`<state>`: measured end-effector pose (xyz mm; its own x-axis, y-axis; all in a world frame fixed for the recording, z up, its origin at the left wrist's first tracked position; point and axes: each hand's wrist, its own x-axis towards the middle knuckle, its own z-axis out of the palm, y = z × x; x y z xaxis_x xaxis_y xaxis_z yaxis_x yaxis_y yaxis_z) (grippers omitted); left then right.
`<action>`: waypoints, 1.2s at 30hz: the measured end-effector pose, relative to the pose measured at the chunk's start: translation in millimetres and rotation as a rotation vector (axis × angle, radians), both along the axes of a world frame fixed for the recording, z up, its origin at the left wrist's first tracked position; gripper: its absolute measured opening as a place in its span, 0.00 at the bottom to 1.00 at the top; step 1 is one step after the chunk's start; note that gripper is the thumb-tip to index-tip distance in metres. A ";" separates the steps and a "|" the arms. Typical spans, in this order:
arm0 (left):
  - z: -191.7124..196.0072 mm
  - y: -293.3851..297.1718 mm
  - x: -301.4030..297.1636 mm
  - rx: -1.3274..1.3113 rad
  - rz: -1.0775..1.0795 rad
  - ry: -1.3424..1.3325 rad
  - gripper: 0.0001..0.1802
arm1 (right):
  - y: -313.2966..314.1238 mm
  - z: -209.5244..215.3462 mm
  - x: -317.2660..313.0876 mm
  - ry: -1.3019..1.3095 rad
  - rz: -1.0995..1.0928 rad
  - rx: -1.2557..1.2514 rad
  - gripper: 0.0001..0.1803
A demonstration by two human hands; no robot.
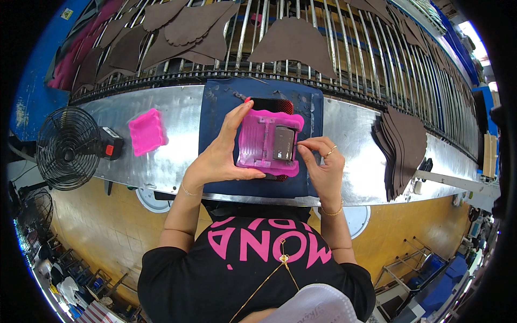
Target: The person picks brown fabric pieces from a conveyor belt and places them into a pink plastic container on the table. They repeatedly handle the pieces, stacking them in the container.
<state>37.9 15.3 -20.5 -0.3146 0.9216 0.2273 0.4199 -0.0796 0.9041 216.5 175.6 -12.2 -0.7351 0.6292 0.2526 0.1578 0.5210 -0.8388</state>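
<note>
One pink tray (251,141), block (284,144) lengthwise fore-and-aft

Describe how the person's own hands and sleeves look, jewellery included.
The short sleeves are black. The left hand is ungloved, with a thin gold-coloured bracelet at its wrist. The right hand, also ungloved, has a gold-coloured ring and a gold-coloured chain bracelet at the wrist.

A factory workshop — barred conveyor (355,59), metal bench (350,145), stacked brown cut-outs (406,145).
</note>
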 end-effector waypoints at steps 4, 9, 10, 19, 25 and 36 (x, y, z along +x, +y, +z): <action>1.5 0.2 0.9 -0.003 0.001 -0.006 0.67 | -2.4 2.5 -2.4 -0.031 -0.019 0.082 0.04; 3.7 0.6 0.3 -0.002 -0.001 -0.002 0.66 | -1.4 4.5 -3.9 0.003 0.012 0.229 0.05; 3.9 0.7 0.5 0.000 0.000 -0.003 0.66 | -1.1 4.4 -4.0 0.009 0.018 0.257 0.06; 3.0 0.3 0.7 -0.001 0.001 0.000 0.67 | 9.0 4.5 -6.9 -0.003 0.149 0.232 0.07; 0.7 0.3 0.2 0.008 -0.002 -0.001 0.67 | 9.0 -3.0 -5.6 0.024 0.112 0.162 0.07; 1.7 -1.1 1.0 -0.033 0.006 -0.007 0.67 | 94.2 -59.0 -30.9 -0.209 0.047 0.304 0.06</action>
<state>38.9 14.2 -18.8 -0.3217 0.9266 0.1947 0.4143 -0.0472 0.9089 185.6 269.8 -71.2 -0.8168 0.5127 0.2645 0.2791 0.7525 -0.5965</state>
